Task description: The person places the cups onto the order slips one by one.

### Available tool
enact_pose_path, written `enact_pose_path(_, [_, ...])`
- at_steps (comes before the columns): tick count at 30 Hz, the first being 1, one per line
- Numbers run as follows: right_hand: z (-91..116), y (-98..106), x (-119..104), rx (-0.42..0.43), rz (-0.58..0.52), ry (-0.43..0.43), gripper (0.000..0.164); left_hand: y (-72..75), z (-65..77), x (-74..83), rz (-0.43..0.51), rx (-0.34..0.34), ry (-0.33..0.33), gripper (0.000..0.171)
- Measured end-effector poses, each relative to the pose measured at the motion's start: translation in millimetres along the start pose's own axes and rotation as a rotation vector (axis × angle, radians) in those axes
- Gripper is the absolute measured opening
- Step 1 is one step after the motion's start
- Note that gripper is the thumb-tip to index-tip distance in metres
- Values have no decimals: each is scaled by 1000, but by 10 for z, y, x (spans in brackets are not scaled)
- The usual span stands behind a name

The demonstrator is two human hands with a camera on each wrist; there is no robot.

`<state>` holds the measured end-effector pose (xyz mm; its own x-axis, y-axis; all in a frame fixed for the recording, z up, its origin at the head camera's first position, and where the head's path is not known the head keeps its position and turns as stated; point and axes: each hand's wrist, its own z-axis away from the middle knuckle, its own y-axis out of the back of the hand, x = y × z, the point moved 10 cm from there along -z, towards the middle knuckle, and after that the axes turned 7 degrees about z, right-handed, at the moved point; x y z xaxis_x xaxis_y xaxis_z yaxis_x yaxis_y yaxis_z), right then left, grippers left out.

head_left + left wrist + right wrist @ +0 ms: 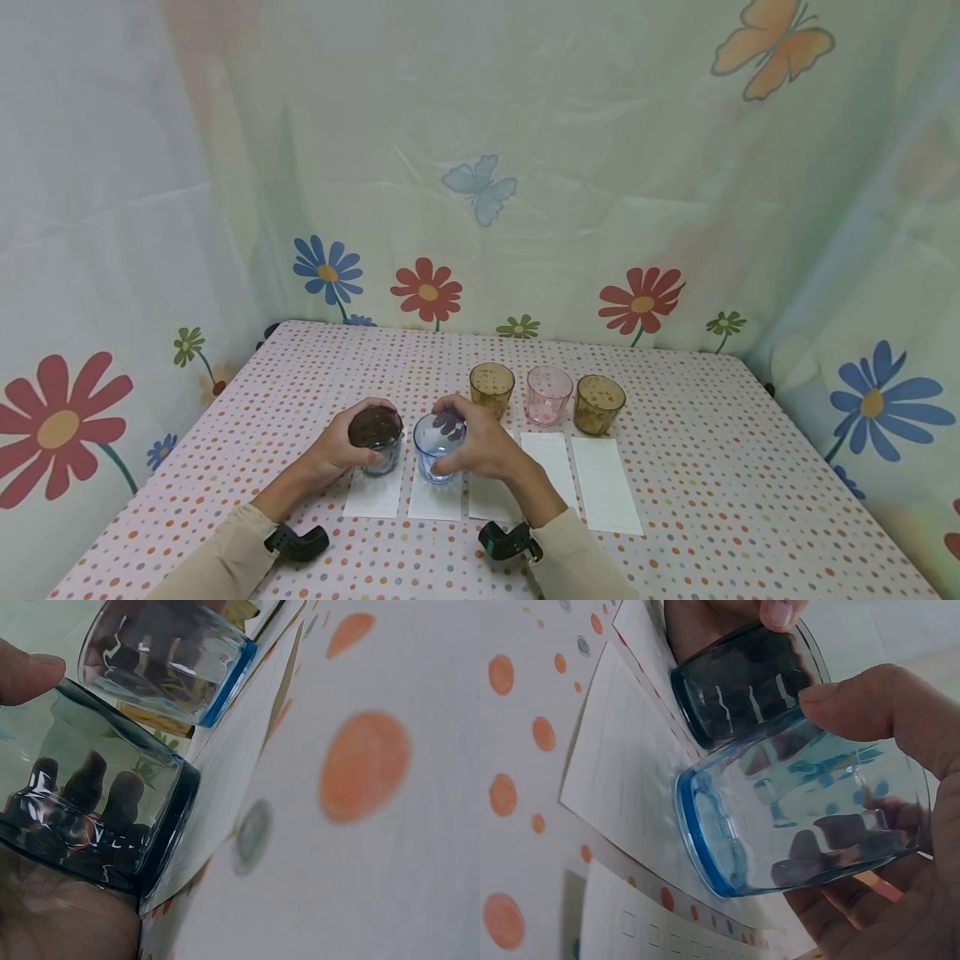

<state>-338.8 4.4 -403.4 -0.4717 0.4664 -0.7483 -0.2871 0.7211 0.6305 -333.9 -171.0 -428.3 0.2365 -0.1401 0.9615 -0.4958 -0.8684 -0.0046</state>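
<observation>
- Backdrop: pale cloth with flowers and butterflies, hung behind the far edge of the worktop.
- Worktop: covered in dotted cloth; near edge cut off by the frame.
- Dark glass: left of the worktop's middle, over the far end of a paper sheet; fingers show through its wall.
- Left hand: thumb and fingers curved round the dark glass.
- Blue glass: just beside it, towards the right edge, over the next sheet; clear wall, deeper blue base, fingers visible through it.
- Right hand: thumb on the near side of the blue glass, fingers round the far side.
- Row nearer the far edge: amber glass, pink glass, second amber glass. Whether the speckles inside belong to glass or cloth cannot be told.
- Hard to make out: the first amber glass, partly behind the right hand; whether either held glass touches its paper; faint ruling on the sheets.
</observation>
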Motion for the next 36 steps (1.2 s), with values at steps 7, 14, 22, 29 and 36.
enact_pose_path(7, [0, 39, -23, -46, 1, -14, 82, -1, -9, -22, 6, -1, 9, 72])
enact_pose_path(14, [18, 108, -93, -98, 40, -9, 108, -5, -15, -29, 3, 0, 20, 72])
enact_pose_path(22, [22, 210, -147, -90, -11, 78, 99, -1, -1, -33, -14, -1, 1, 72])
enact_pose_path(29, [54, 381, -203, -52, -40, 135, 69, 6, 14, -35, 13, -11, -6, 71])
enact_pose_path(36, [57, 580, -185, 74, -15, 134, 57, 16, 23, -39, 15, -10, 7, 74])
